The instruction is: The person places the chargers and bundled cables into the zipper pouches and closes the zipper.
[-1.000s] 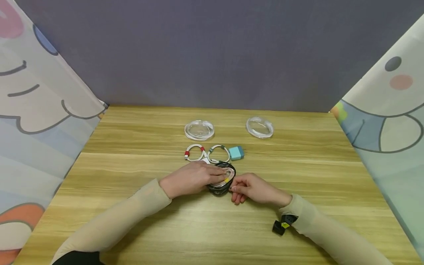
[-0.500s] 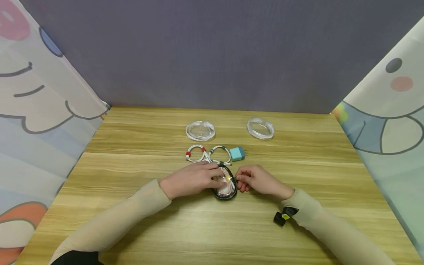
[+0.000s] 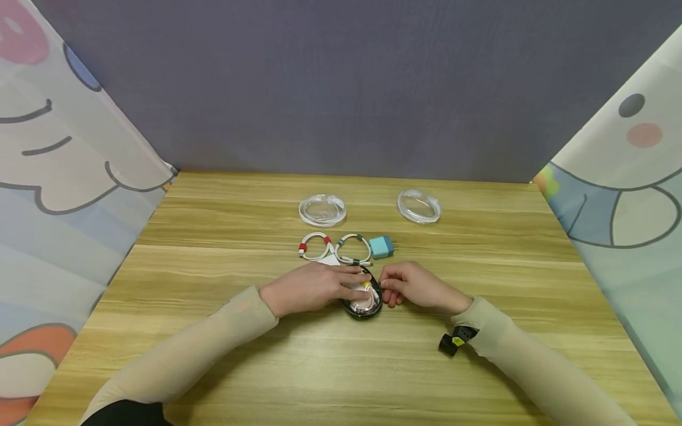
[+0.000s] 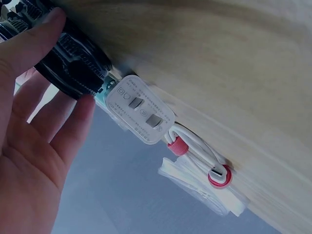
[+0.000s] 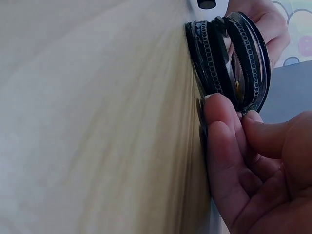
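A small oval zip case (image 3: 360,315), black-rimmed with a see-through top, lies on the table. A pale coiled cord and a bit of yellow show inside. My left hand (image 3: 309,289) grips it from the left, fingers spread over the top; in the left wrist view the thumb (image 4: 41,36) and fingertips hold opposite sides. On the right edge, my right hand (image 3: 412,287) pinches the zipper area between thumb and forefinger. The right wrist view shows the case's zipper teeth (image 5: 251,63) parted; whatever pull tab lies between the fingertips is hidden.
Behind the case lie a white charger (image 4: 141,109), a white cable with red straps (image 3: 303,247), another with green straps (image 3: 368,251) and a blue plug charger (image 3: 380,247). Farther back are two clear-wrapped white coils, left (image 3: 322,223) and right (image 3: 420,218).
My right hand has moved slightly forward along the case's right edge. The case has shifted a little and sits flatter, with my left fingers spread across its top.
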Demonstrator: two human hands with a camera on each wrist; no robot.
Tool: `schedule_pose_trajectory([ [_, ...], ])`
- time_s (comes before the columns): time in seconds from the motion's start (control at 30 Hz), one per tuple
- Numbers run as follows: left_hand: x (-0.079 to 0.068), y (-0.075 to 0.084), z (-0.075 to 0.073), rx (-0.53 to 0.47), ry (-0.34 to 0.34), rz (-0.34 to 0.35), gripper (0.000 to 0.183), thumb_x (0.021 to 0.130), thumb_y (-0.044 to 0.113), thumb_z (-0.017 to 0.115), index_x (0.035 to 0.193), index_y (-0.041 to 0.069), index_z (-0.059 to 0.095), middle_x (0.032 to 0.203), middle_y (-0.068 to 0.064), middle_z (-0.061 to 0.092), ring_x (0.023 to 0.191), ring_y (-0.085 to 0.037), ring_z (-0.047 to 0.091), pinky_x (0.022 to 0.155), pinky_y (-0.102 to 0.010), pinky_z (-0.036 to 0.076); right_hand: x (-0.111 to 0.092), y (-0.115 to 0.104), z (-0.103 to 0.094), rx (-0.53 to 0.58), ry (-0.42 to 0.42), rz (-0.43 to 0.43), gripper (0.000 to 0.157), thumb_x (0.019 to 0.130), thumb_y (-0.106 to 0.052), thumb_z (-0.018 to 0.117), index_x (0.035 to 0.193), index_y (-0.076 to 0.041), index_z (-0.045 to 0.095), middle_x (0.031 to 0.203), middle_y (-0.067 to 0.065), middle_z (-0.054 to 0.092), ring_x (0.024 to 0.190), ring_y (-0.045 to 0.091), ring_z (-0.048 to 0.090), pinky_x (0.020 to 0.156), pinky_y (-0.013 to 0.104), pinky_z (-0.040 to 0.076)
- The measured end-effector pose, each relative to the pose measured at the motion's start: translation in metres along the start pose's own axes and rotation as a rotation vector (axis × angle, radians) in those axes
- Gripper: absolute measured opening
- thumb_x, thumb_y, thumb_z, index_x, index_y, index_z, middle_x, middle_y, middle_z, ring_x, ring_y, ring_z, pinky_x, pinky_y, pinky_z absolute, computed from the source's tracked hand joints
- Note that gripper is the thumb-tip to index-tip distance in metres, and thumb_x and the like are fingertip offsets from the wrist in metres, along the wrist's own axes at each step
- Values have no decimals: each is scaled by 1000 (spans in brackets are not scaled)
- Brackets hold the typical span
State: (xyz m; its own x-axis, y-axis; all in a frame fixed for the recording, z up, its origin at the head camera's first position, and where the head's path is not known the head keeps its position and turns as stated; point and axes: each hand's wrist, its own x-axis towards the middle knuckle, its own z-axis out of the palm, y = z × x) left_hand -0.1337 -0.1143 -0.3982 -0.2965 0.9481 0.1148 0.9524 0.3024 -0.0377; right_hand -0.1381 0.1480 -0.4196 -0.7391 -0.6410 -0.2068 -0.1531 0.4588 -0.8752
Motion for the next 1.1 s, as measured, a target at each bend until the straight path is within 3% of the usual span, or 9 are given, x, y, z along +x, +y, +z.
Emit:
schedule_pose_trajectory([
  [0.17,1,1,1,12,-14,-20,48,90,15,60,132,39,52,142,8,44,128,-13,42,65,-30,52,-5,3,-1,12,-28,5,18,97,-11,51,84,-7,62,75,6,67,64,21,66,57,34,55],
  [0.47,1,3,0,23,-23,-42,47,88,16,64,129,38,55,141,7,45,128,-13,43,81,-31,52,-19,4,1,52,-78,29,18,97,-12,50,86,-4,62,76,5,68,66,22,67,58,35,55],
  [0.77,1,3,2,19,-20,-65,47,88,16,63,128,40,55,141,9,45,128,-11,42,73,-31,53,-28,3,7,117,-139,32,17,96,-11,51,88,-1,63,76,8,69,68,25,67,58,36,55],
  [1.0,-2,5,-1,63,4,-24,41,92,17,58,130,35,56,141,4,46,129,-15,41,98,-33,42,-28,5,7,144,-128,31,18,96,-13,52,88,-1,62,78,10,68,69,26,67,60,38,55],
  [1.1,-3,5,-3,79,-7,-25,40,93,18,57,129,33,57,141,3,46,129,-17,41,101,-35,39,-27,6,6,157,-109,37,18,96,-13,51,89,0,62,78,11,68,69,26,67,59,38,55],
])
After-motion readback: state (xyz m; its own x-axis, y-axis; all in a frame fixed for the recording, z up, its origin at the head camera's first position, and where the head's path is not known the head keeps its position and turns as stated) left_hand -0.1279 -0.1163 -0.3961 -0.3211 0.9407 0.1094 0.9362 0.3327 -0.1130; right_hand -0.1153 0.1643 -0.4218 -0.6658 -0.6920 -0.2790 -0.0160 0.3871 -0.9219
